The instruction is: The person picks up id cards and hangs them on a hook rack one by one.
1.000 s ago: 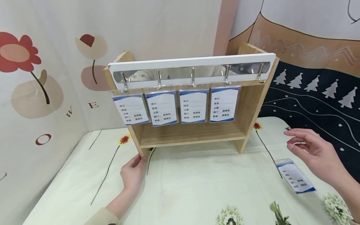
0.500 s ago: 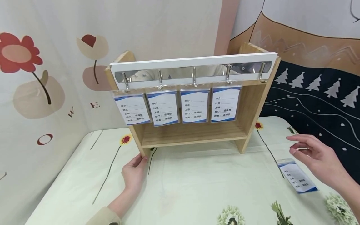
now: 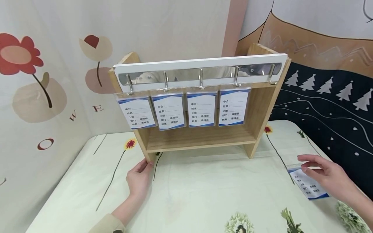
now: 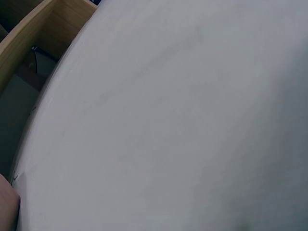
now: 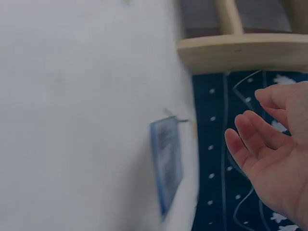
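Note:
A wooden shelf rack (image 3: 201, 139) stands on the table, with a metal hook strip (image 3: 201, 77) across its white front board. Several clear badge holders with blue-edged cards (image 3: 201, 110) hang side by side from the hooks; the rightmost hook (image 3: 271, 74) is bare. At the foot of the rack's left leg, my left hand (image 3: 139, 178) pinches the wood between thumb and fingers. Another badge holder (image 3: 309, 186) lies flat on the cloth at the right. Over its upper right part hovers my right hand (image 3: 327, 176), fingers loosely bent and holding nothing, hiding some of the card.
A pale cloth (image 3: 204, 191) printed with flowers covers the table. Behind it hangs a light curtain (image 3: 180, 29) with flower prints, and a dark, tree-printed fabric (image 3: 326, 94) borders the right side.
My right hand has come down from above the badge holder on the table and now overlaps it in the head view. The left hand stays at the rack's leg.

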### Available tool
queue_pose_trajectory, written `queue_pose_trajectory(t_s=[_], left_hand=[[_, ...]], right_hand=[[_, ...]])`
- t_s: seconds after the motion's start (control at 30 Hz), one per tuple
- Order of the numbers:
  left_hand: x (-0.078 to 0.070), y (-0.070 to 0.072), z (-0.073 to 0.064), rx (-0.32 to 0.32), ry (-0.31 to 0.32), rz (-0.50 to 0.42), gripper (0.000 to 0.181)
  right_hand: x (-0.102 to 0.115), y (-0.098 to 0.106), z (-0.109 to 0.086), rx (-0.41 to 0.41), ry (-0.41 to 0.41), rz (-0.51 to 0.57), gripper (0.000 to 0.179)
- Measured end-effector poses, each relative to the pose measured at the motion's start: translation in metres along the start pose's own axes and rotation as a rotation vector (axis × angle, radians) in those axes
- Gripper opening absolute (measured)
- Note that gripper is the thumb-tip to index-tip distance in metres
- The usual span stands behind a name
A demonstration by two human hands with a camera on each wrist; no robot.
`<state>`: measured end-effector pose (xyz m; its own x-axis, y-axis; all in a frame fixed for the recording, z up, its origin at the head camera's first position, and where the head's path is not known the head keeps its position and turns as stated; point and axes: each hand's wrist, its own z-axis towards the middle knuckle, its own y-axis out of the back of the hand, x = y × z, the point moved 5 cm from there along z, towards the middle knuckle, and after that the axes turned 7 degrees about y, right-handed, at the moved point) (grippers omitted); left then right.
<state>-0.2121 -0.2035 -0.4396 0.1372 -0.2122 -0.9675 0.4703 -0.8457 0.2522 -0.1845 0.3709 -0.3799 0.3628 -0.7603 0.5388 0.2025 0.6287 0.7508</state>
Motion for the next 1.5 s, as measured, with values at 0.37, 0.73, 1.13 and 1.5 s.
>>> queue_pose_trajectory(t_s=[0.37, 0.73, 1.13, 1.5], left_hand=[[0.004, -0.001, 0.002, 0.002, 0.016, 0.022, 0.037], [0.004, -0.001, 0.002, -0.004, 0.01, 0.014, 0.036], [0.006, -0.002, 0.005, -0.006, 0.008, 0.009, 0.036], [0.004, -0.001, 0.003, -0.005, 0.007, 0.004, 0.036]], right_hand=[[-0.027, -0.012, 0.001, 0.044, 0.019, 0.018, 0.032], [-0.056, -0.012, 0.006, 0.148, -0.112, -0.065, 0.039], [-0.07, -0.014, 0.012, 0.217, -0.15, -0.076, 0.053], [-0.067, -0.017, 0.019, 0.274, -0.082, -0.061, 0.051]])
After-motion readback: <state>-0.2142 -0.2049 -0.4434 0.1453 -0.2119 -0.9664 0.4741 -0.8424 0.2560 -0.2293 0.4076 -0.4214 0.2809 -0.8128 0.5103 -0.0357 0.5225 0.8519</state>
